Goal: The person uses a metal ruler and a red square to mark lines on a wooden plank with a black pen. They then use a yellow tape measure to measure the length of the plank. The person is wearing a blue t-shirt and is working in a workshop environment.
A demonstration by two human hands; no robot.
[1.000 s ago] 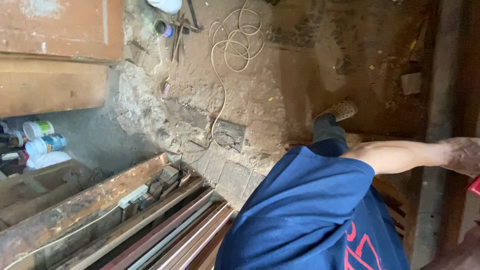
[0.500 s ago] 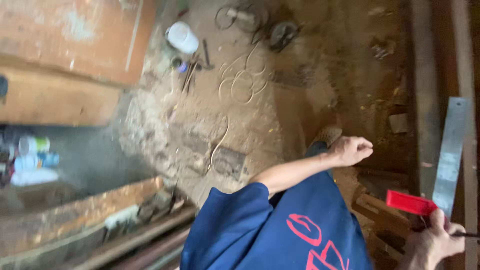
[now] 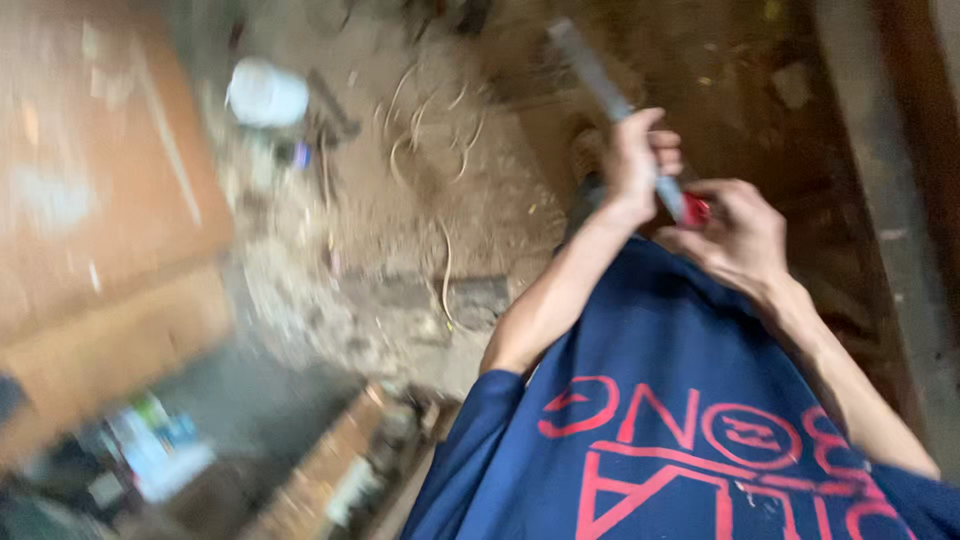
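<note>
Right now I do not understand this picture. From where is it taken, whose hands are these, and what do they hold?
The camera sits on a person's head and looks down, so you see that person's own blue shirt and two bare hands. The left hand grips a long flat metal strip. The right hand holds a small red thing at the strip's lower end; blur hides what it is. Below is a dirty floor with a pale cord, a white container and a wooden board.
</note>
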